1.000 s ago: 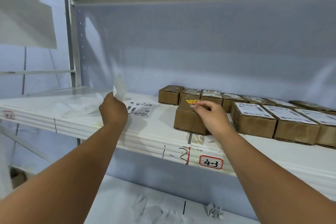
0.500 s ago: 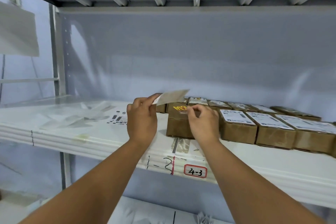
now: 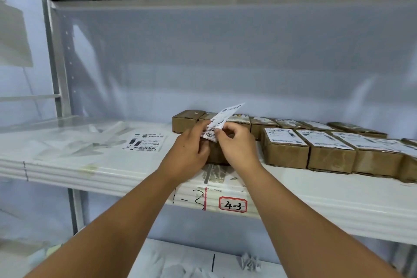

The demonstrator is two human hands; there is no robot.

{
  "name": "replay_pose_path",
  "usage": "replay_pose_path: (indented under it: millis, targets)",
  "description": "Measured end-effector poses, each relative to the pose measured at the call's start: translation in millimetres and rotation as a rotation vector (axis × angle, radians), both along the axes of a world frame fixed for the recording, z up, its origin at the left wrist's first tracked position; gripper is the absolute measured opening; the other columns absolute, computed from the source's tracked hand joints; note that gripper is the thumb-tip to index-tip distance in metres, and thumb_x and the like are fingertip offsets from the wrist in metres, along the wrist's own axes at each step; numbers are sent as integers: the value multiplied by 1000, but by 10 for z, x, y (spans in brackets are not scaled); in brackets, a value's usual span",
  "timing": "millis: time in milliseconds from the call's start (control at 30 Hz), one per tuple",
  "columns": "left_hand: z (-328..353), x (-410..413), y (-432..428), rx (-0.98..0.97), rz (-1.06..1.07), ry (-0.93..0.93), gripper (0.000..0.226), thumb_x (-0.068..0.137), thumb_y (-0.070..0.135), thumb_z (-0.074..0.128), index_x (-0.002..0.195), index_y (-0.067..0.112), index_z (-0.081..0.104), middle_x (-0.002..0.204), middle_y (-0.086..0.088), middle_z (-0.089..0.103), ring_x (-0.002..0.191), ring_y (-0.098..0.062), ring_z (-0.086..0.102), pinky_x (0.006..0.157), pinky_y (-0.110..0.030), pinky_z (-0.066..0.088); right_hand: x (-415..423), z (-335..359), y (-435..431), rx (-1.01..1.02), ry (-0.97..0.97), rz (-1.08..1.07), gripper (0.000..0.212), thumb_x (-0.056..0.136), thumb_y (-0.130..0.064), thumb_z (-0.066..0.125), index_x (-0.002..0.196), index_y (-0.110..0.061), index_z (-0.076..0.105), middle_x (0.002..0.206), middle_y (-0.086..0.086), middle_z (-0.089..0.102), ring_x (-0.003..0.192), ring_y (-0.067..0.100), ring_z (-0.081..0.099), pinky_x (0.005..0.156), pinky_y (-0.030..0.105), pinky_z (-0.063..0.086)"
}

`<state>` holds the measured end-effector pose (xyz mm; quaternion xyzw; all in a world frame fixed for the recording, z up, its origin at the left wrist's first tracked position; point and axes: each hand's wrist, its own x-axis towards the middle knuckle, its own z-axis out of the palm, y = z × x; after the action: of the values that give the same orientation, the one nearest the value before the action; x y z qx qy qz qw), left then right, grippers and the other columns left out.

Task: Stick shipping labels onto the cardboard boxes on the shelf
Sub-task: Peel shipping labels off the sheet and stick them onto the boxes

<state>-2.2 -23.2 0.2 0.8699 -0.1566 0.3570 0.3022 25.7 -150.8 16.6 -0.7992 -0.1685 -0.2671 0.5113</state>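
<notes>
Here, on the shelf, the front box sits beside labelled boxes, under the left hand and right hand. Both pinch the label just above it, fingers clamped (likely peeling its backing); next, it needs laying squarely on top.

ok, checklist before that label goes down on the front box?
1. Both-hand grip on the label, left hand and right hand pinching its lower end: ok.
2. Backing peeled off: cannot tell.
3. The target box sits right under the hands on the shelf: ok.
4. Top of the box bare: cannot tell, the hands cover it.
5. Label lying flat and square to the box top: not ok, it stands tilted up and away.
6. A spare label lies on the shelf to the left: ok.
</notes>
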Motion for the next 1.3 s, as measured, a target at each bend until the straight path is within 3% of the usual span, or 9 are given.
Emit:
replay_pose_path:
  millis: [100,200,533,700,867,933,1033,1167,1300]
  targets:
    - [-4,1,3,16,12,-28,32,97,22,46,128,15,47,126,-5,55,114,-18,50,83,-14,30,-3,18,-12,75,47,52,24,87,-32,61,66,-21,64,65,-10,60,72,13,55,84,39,45]
    - [4,4,11,10,15,-45,29,97,23,47,124,13,49,123,-6,55,112,-18,50,79,-13,27,-8,24,-7,142,104,120,28,86,-31,63,58,-29,64,59,-15,59,72,11,56,91,44,45]
    - [23,-24,2,-34,48,-99,21,97,17,47,115,7,50,112,-10,60,101,-25,54,72,-23,31,-99,60,-13,216,148,326,24,82,-5,65,63,-20,62,64,-7,58,65,7,52,61,17,42]
    - [-1,-7,9,-29,85,-100,20,96,17,47,113,8,51,110,-11,59,102,-25,53,78,-28,36,-76,57,-3,215,152,327,24,84,-6,65,65,-21,62,68,-7,60,65,7,53,51,7,41]
    - [-3,30,34,7,122,-124,25,95,18,48,118,12,58,123,-10,59,116,-26,52,90,-16,30,-79,54,0,206,156,318,24,87,-8,63,68,-22,64,70,-7,62,67,6,55,59,14,44]
    - [-16,64,62,41,174,-192,33,93,31,43,113,15,63,134,-9,53,133,-32,37,109,-26,21,-88,55,-4,201,151,322,24,87,-8,63,68,-23,65,71,-8,63,70,7,56,66,20,45]
    - [-31,79,77,37,210,-322,35,87,39,43,102,20,69,132,-8,52,136,-30,24,106,-43,24,-97,59,-4,209,147,330,23,86,-9,64,69,-24,66,74,-7,65,73,6,57,70,21,45]
    - [-22,81,72,50,120,-327,31,87,36,48,99,17,69,114,-6,58,116,-18,35,98,-27,31,-78,44,13,193,131,323,22,85,-9,64,69,-24,66,75,-7,64,76,8,57,71,21,45]
    - [-13,94,90,45,127,-308,18,87,20,58,99,14,70,99,-5,63,102,-23,48,87,-12,24,-95,38,8,191,115,353,24,85,-7,65,67,-23,65,72,-11,63,69,0,56,61,9,43]
